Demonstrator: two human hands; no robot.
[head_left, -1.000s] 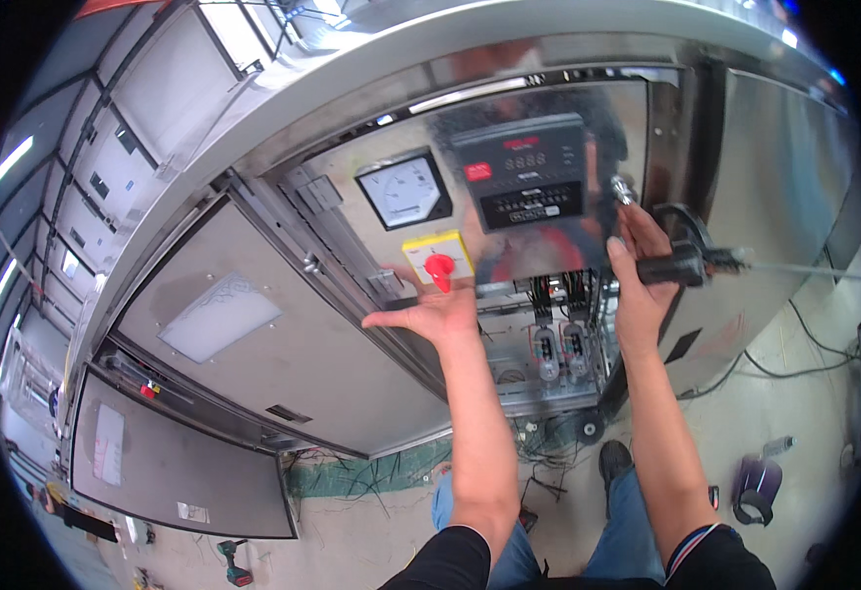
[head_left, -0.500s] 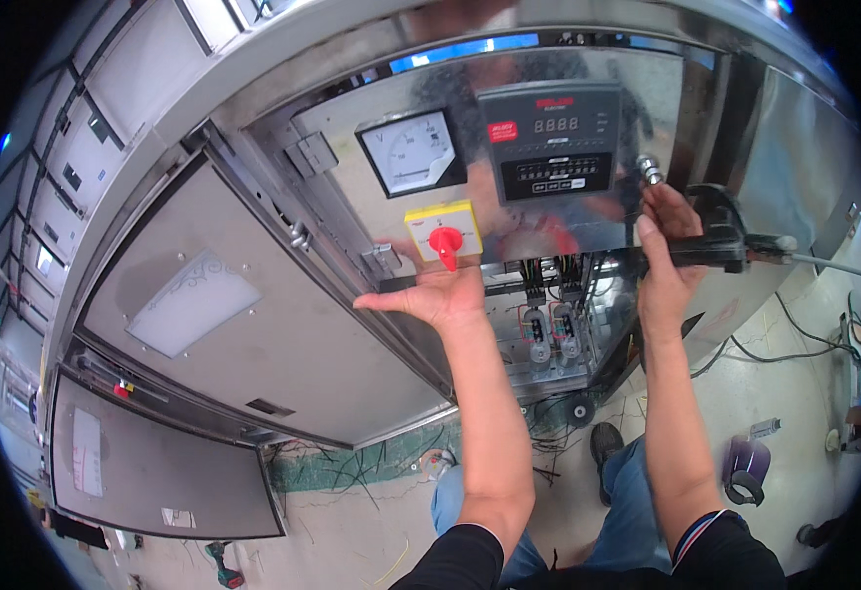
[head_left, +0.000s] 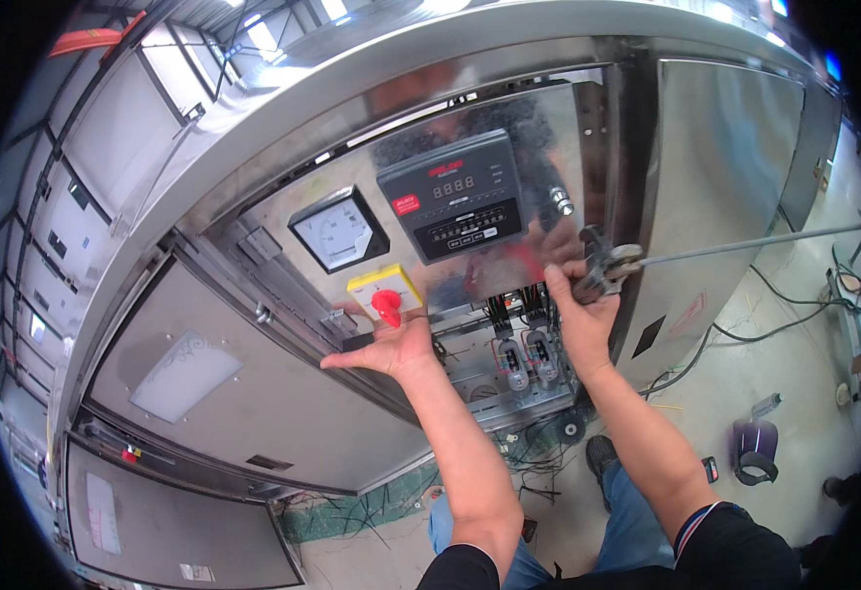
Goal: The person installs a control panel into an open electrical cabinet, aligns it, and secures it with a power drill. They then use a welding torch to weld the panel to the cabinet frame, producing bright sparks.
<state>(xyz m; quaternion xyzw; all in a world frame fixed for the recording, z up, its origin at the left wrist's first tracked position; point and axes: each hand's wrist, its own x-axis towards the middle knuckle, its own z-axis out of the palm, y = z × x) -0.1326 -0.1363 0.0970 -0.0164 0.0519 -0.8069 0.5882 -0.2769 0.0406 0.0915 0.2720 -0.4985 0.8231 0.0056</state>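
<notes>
A shiny metal control panel (head_left: 494,103) is set in the cabinet front, tilted slightly. My left hand (head_left: 399,344) is under its lower edge, palm up and thumb stretched out left; the other fingers are partly hidden behind the panel. Just above that hand is a red rotary switch (head_left: 387,304) on a yellow plate. At the panel's lower right corner, my right hand (head_left: 588,329) grips a black clamp-like tool (head_left: 604,267) with a long metal rod (head_left: 755,246) pointing right. Its thumb lies against the panel front; several fingers are hidden by the tool.
The panel bears a voltage dial (head_left: 337,232), a dark digital controller (head_left: 455,197) and a metal lock (head_left: 561,201). Wired components (head_left: 527,359) sit in the opening below. An open cabinet door (head_left: 243,393) stands left. Loose wires and a purple visor-like item (head_left: 755,447) lie on the floor.
The view has shifted, so the panel appears farther left and lower. My right hand has turned the tool, and its rod now points slightly upward. My left hand stays beneath the switch.
</notes>
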